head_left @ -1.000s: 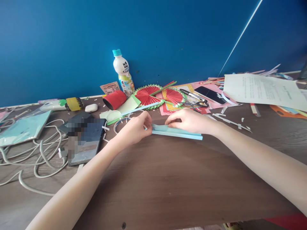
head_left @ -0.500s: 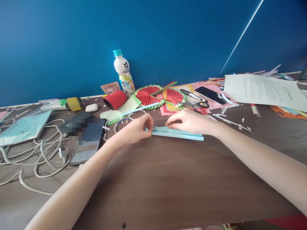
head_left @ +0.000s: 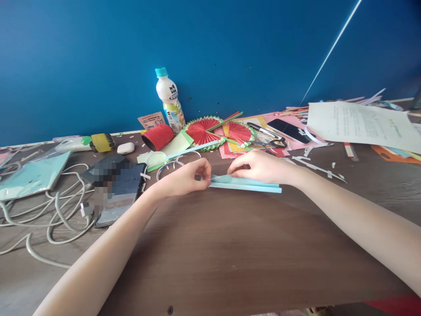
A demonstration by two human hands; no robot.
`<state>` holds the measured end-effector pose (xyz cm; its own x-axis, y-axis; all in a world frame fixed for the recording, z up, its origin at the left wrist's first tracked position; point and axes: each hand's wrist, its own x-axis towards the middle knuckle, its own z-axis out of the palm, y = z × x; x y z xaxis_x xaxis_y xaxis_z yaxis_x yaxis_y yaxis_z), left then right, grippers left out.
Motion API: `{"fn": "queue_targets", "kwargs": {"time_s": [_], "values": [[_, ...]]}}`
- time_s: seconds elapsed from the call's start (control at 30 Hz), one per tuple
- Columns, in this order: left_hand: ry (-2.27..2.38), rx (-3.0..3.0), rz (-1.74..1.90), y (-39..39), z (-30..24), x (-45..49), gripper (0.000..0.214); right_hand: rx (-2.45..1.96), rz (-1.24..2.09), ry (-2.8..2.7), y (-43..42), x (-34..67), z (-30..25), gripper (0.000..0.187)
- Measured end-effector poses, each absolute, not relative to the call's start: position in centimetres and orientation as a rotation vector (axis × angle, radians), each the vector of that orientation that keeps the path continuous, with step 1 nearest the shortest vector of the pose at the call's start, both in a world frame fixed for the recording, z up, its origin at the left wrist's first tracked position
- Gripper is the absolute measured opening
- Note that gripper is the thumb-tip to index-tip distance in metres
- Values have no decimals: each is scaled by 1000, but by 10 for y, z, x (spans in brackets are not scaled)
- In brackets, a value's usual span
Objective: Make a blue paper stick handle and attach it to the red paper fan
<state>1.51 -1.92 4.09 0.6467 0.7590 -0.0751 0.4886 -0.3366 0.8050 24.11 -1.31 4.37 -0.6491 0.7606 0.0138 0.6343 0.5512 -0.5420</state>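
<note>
A narrow folded strip of light blue paper (head_left: 247, 186) lies across the middle of my view, just above the dark table. My left hand (head_left: 194, 176) pinches its left end between thumb and fingers. My right hand (head_left: 259, 167) is closed over the strip's back edge, with the thumb and fingertips holding it near the middle. Between the two hands, a shiny, clear-looking patch shows on the paper; I cannot tell what it is. Just behind my left hand are a tape roll (head_left: 168, 166) and a thin light blue paper strip (head_left: 192, 149).
Two red and green pleated paper fans (head_left: 204, 134), a bottle (head_left: 171, 101), a red cup-shaped object (head_left: 158, 137) and scissors (head_left: 268, 141) line the back. A phone (head_left: 289, 131) and a printed sheet (head_left: 358, 125) lie right. Tangled white cables (head_left: 55, 215) and a dark tablet-like device (head_left: 121, 197) lie left.
The blue paper and both hands have shifted very slightly to the right. More of the shiny patch shows beside my left fingertips. Both grips look the same.
</note>
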Motion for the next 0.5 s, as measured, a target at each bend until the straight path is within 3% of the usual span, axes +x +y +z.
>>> {"fn": "queue_targets", "kwargs": {"time_s": [0.5], "values": [[909,1921,323,-18,40,13,14,-1161,749,-2551,-14,241,44,23]]}}
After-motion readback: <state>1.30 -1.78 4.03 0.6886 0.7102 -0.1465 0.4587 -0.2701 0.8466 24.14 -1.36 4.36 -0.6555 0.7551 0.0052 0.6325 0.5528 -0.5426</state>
